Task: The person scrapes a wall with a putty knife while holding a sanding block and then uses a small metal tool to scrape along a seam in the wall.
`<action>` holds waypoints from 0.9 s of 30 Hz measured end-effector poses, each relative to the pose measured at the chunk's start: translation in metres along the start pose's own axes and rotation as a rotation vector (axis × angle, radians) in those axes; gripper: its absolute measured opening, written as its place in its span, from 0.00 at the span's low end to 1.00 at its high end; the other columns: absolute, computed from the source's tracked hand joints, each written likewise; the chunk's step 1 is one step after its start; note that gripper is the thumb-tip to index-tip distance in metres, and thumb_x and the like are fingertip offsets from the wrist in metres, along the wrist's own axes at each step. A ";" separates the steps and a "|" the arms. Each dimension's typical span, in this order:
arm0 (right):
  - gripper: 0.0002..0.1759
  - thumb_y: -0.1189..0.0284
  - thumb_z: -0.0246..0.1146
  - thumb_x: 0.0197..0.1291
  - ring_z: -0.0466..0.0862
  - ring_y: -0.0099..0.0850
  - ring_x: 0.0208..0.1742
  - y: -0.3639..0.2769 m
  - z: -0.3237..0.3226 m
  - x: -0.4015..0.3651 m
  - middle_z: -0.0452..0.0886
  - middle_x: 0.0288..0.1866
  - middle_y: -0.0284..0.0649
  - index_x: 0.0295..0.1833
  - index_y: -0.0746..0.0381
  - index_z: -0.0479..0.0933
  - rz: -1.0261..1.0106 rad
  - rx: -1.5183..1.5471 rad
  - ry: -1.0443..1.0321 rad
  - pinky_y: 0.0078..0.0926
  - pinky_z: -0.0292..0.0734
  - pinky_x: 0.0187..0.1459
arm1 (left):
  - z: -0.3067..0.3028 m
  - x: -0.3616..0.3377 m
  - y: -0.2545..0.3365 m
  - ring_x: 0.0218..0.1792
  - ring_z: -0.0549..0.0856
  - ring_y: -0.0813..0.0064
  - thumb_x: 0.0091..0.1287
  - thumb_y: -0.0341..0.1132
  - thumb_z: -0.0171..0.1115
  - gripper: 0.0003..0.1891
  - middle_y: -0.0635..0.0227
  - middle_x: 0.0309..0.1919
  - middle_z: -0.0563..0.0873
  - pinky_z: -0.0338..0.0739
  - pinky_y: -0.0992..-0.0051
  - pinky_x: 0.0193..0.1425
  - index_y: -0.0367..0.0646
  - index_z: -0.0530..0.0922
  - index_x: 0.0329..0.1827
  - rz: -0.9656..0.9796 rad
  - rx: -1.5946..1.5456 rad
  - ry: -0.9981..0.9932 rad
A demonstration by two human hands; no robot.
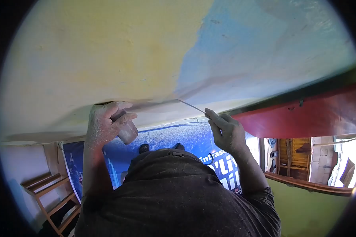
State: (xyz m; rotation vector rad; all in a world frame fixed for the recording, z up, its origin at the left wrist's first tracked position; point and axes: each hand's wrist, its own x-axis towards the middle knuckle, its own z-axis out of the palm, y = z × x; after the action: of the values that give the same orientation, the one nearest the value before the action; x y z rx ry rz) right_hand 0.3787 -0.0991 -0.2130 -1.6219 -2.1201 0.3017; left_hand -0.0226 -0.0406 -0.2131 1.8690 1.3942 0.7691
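A wall [106, 47] painted pale yellow, with a light blue area on its right side, fills the upper view. My left hand [103, 124], coated in pale dust, is closed around a small cup [128, 132] close to the wall. What the cup holds is hidden. My right hand [228, 131] pinches the end of a thin stick-like tool [193, 106]. Its far end reaches the wall near the lower edge of the yellow and blue paint; whether it has bristles is too small to tell.
A blue printed banner [178, 136] with white lettering and pale dust lies under my feet. A wooden ladder-like frame [53, 197] stands at lower left. On the right are a red panel [304, 114], an opening with a wooden sill [308, 183], and a green wall [304, 213].
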 end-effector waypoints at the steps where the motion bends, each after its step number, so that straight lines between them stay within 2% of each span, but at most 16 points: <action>1: 0.23 0.75 0.72 0.73 0.93 0.41 0.35 0.001 -0.002 -0.001 0.91 0.37 0.44 0.72 0.53 0.89 -0.027 0.034 0.032 0.40 0.87 0.38 | -0.002 0.002 0.003 0.39 0.93 0.78 0.71 0.35 0.83 0.17 0.63 0.37 0.96 0.87 0.73 0.48 0.36 0.91 0.57 -0.012 0.002 -0.010; 4: 0.22 0.73 0.72 0.74 0.92 0.43 0.35 0.002 -0.012 -0.007 0.91 0.37 0.43 0.71 0.52 0.89 0.062 0.021 0.041 0.42 0.87 0.38 | -0.001 0.002 0.001 0.40 0.93 0.79 0.71 0.36 0.83 0.17 0.64 0.37 0.96 0.87 0.73 0.49 0.36 0.91 0.57 0.106 0.113 0.054; 5: 0.22 0.72 0.71 0.75 0.93 0.43 0.36 0.003 -0.010 -0.006 0.91 0.37 0.43 0.72 0.52 0.89 0.047 -0.001 0.053 0.43 0.87 0.38 | 0.001 0.003 -0.003 0.37 0.92 0.78 0.69 0.36 0.84 0.18 0.63 0.35 0.95 0.87 0.73 0.48 0.38 0.91 0.57 0.077 0.034 0.055; 7: 0.22 0.76 0.70 0.75 0.94 0.40 0.38 -0.004 -0.007 -0.002 0.93 0.41 0.44 0.71 0.57 0.88 0.043 -0.007 -0.002 0.38 0.89 0.40 | 0.006 0.001 -0.011 0.33 0.91 0.76 0.66 0.36 0.86 0.19 0.63 0.32 0.95 0.86 0.73 0.44 0.41 0.92 0.57 0.015 -0.125 0.047; 8: 0.22 0.78 0.70 0.75 0.95 0.39 0.39 -0.007 -0.007 -0.002 0.94 0.42 0.45 0.71 0.60 0.88 0.039 -0.010 -0.025 0.36 0.90 0.41 | 0.007 0.000 -0.011 0.34 0.92 0.77 0.66 0.36 0.85 0.19 0.63 0.33 0.95 0.86 0.73 0.45 0.41 0.92 0.57 0.011 -0.101 0.046; 12: 0.22 0.77 0.70 0.75 0.94 0.41 0.38 -0.001 -0.014 -0.008 0.93 0.41 0.44 0.72 0.57 0.88 0.052 0.002 0.025 0.39 0.89 0.41 | 0.003 0.000 -0.003 0.37 0.93 0.77 0.67 0.36 0.85 0.19 0.62 0.36 0.96 0.87 0.73 0.47 0.41 0.92 0.58 0.048 0.022 0.067; 13: 0.22 0.74 0.70 0.75 0.93 0.41 0.37 0.000 -0.013 -0.007 0.93 0.40 0.42 0.72 0.52 0.88 0.068 0.005 0.024 0.41 0.88 0.40 | 0.003 0.001 -0.001 0.38 0.93 0.77 0.68 0.36 0.85 0.19 0.62 0.37 0.96 0.87 0.72 0.48 0.40 0.92 0.58 0.067 0.052 0.074; 17: 0.23 0.70 0.71 0.75 0.91 0.40 0.34 -0.007 0.009 -0.001 0.90 0.37 0.41 0.73 0.45 0.89 0.006 -0.067 -0.028 0.42 0.86 0.36 | 0.004 0.003 -0.010 0.39 0.94 0.76 0.68 0.37 0.85 0.19 0.62 0.37 0.96 0.88 0.72 0.50 0.40 0.91 0.58 0.034 -0.015 0.038; 19: 0.22 0.70 0.70 0.76 0.91 0.41 0.34 -0.004 -0.006 -0.003 0.90 0.37 0.42 0.72 0.48 0.88 0.064 0.009 -0.007 0.41 0.86 0.37 | 0.005 0.001 -0.010 0.40 0.94 0.75 0.67 0.37 0.85 0.19 0.62 0.37 0.96 0.88 0.71 0.50 0.40 0.92 0.58 -0.019 -0.083 0.043; 26: 0.19 0.71 0.69 0.78 0.92 0.41 0.35 -0.005 -0.012 -0.004 0.91 0.37 0.43 0.71 0.53 0.89 0.040 -0.025 0.011 0.40 0.86 0.36 | 0.004 0.002 -0.003 0.39 0.95 0.73 0.67 0.36 0.85 0.18 0.61 0.38 0.96 0.89 0.70 0.50 0.39 0.92 0.56 0.042 0.027 0.071; 27: 0.20 0.70 0.69 0.78 0.93 0.42 0.36 -0.005 -0.016 -0.004 0.91 0.38 0.43 0.71 0.51 0.89 0.068 -0.013 0.010 0.42 0.87 0.38 | 0.003 0.000 -0.002 0.39 0.95 0.73 0.67 0.37 0.86 0.18 0.61 0.38 0.96 0.89 0.70 0.50 0.39 0.92 0.56 0.046 0.037 0.067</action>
State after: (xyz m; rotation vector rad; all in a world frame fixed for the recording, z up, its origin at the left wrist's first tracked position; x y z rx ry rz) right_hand 0.3832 -0.1062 -0.1978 -1.7014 -2.0670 0.3020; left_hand -0.0209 -0.0404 -0.2164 1.9259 1.4201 0.8414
